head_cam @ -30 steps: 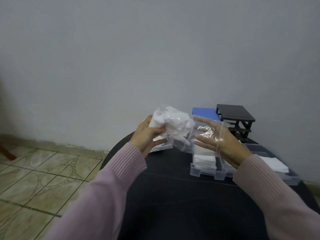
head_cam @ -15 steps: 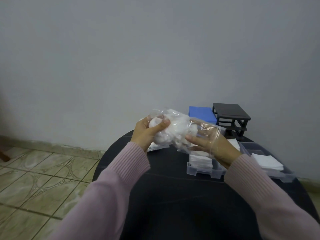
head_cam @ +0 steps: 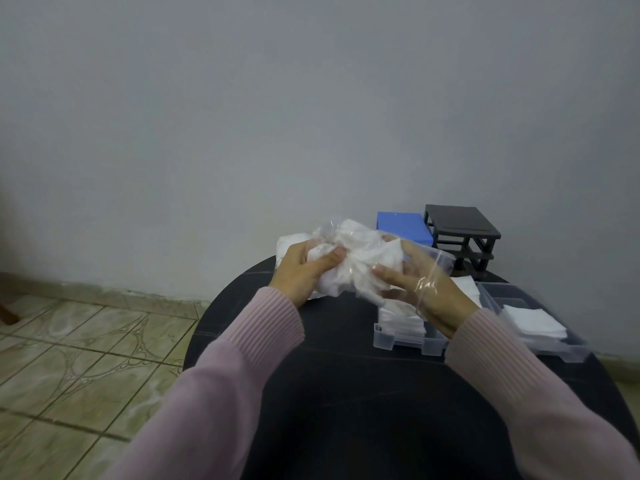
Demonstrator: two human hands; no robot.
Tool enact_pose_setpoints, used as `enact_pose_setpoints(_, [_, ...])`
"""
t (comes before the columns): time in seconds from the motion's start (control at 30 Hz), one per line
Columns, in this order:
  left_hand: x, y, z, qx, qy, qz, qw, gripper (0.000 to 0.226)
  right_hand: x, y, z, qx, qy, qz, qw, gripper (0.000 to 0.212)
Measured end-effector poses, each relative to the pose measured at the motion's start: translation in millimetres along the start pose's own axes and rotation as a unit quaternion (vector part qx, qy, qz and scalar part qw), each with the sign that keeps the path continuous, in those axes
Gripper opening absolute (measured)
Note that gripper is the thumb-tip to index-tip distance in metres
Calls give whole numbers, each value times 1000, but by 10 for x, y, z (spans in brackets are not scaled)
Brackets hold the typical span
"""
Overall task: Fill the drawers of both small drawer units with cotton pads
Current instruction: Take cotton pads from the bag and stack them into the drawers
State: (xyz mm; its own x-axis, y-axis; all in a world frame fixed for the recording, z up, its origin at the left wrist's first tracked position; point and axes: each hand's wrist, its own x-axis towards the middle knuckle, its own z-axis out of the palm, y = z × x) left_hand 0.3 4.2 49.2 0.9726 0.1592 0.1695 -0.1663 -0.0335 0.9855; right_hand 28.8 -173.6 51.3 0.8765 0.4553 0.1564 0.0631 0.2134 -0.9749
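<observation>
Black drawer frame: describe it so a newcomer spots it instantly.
On the round dark table, look to the far edge by the grey wall. The black drawer frame stands right of the blue drawer unit; unlike it, it is an open skeleton, its slots empty.

Lighting: dim, flat, cool grey; source not visible. Wall (head_cam: 311, 116) evenly lit, darkening toward the left edge and corners. Shadows: soft, no hard edges; dark surface (head_cam: 346, 393) swallows nearly all detail. Glare: small highlights on the clear plastic bag (head_cam: 429, 271) and faint sheen on the floor tiles (head_cam: 86, 358). Focus: generally soft, with smeared, noisy texture. Blur: sleeves (head_cam: 214, 393) at the lower frame indistinct. Distortion: wide-angle stretch at the edges.
</observation>
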Motion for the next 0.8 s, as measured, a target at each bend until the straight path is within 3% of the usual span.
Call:
enact_pose_setpoints(0.07, [-15, 35, -6, 0, -16, 9, 1000, 16, -8, -6, 24, -15, 12, -8, 1000, 49])
enact_pose_setpoints(0.2, [-33, 61, -17, -6, -37, 10, 999, 15, -48, 0, 100, 10, -3, -20, 1000, 38])
enact_pose_setpoints(0.33, [-49, 85, 5, 6, -53, 6, 999, 15, -20, 47, 87, 25, 22, -10, 999, 41])
enact_pose_setpoints(0.6, [-27, 96, -22, -20, -3, -10, 1000, 23, -16, -13, 66, 70, 12, 12, 997, 28])
enact_pose_setpoints(0.7, [-15, 102, -37, -31, 1, -17, 999, 32, -16, -51, 36, 38, 39, -3, 999, 33])
enact_pose_setpoints(0.8, [-13, 93, -42, -43, 8, -34, 998, 32, -34, -62, 17, 15, 16, -2, 1000, 51])
